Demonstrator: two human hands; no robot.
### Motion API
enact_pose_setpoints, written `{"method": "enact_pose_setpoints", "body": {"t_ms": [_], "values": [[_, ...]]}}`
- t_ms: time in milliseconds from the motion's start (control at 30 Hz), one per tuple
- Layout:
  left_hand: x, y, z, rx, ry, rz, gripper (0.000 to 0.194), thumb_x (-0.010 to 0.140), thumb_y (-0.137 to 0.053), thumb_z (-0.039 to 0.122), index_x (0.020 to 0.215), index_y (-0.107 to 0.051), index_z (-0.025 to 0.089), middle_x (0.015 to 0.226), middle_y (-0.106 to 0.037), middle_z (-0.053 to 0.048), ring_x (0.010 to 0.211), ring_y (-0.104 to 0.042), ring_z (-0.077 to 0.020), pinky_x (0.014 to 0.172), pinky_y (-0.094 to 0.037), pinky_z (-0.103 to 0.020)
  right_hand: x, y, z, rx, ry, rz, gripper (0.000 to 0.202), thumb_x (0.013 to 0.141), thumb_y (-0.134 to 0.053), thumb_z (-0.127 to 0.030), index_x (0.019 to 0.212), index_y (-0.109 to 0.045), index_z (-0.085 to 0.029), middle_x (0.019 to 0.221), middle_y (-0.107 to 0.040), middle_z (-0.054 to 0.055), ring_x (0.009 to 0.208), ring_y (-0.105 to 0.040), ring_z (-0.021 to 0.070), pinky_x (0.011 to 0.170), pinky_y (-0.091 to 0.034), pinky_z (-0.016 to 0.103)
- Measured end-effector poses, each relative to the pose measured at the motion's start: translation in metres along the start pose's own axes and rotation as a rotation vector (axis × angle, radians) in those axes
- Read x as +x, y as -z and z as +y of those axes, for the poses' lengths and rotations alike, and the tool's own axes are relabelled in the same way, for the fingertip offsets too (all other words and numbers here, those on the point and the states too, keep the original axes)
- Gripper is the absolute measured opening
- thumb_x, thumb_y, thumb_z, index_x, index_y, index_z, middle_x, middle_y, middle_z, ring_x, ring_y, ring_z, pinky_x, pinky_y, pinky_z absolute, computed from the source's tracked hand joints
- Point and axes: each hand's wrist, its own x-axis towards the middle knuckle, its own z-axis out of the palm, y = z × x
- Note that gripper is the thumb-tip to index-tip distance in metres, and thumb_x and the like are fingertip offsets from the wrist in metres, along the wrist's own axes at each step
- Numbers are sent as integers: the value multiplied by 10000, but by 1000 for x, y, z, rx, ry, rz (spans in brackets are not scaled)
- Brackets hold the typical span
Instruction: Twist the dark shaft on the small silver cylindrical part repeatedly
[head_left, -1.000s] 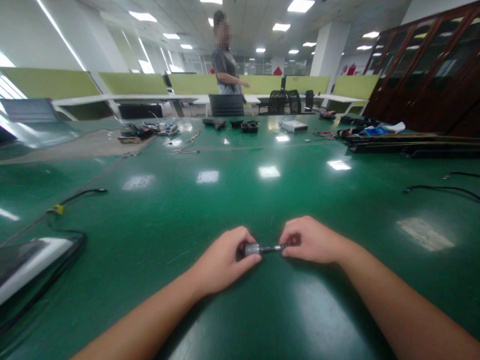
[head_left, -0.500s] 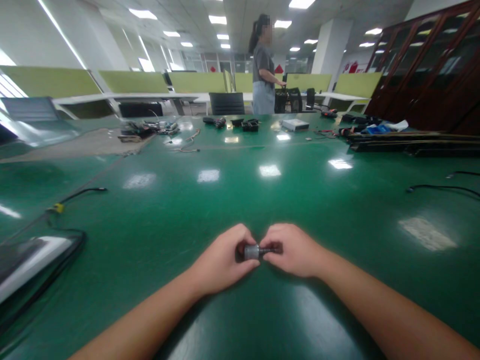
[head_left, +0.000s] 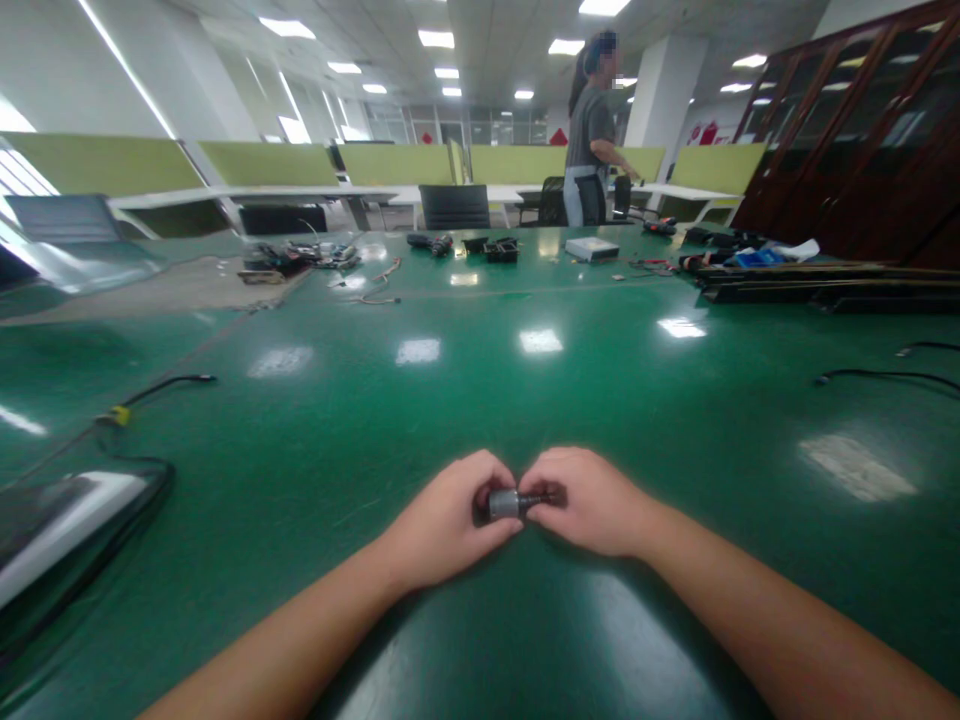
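Observation:
Both my hands rest close together at the near middle of the green table. Between them lies a small grey metal cylinder with a thin dark ridged shaft, held level. My left hand is closed round the cylinder end, thumb below and fingers above. My right hand pinches the shaft end on the right. The fingers hide part of both ends, and the exact kind of the piece cannot be made out.
A black-and-white device with a dark cable sits at the left. Black cables lie on the right. Electronic parts, a flat silver box and dark strips line the far side. Beyond the table walks a person.
The person behind the table has moved to the right. My hands and the metal piece stay nearly where they were.

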Motion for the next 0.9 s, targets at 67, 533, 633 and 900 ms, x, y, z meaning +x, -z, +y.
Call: {"method": "enact_pose_setpoints", "body": {"t_ms": [67,533,633,900], "values": [[0,0,0,-2,5,0,194,811,-731,269,952,-618,200,876,-625,-10,774,-577,-181,677,-421,-285,0,0,0,-1,1,-6,115,806,-732,-167,911,-720,-211,837,-693,0,785,-597,148,719,-407,265],[-2,1,1,-33,17,-7,192,809,-743,251,934,-608,194,866,-611,-5,759,-575,-172,663,-420,-273,-1,3,-1,38,5,-22,147,759,-712,-135,893,-715,-197,801,-673,-4,734,-588,140,690,-422,254],[-3,1,0,-30,15,-7,195,811,-744,253,938,-608,195,870,-612,-7,763,-573,-172,665,-418,-274,-2,4,0,51,11,-19,170,752,-702,-113,901,-716,-193,799,-672,-2,723,-589,137,679,-428,246],[-2,2,2,-28,30,-5,205,806,-749,272,934,-609,197,861,-615,-9,752,-577,-175,654,-415,-273,-3,8,-1,44,5,-27,190,742,-688,-91,897,-718,-196,803,-677,1,715,-592,136,669,-437,238]]}}
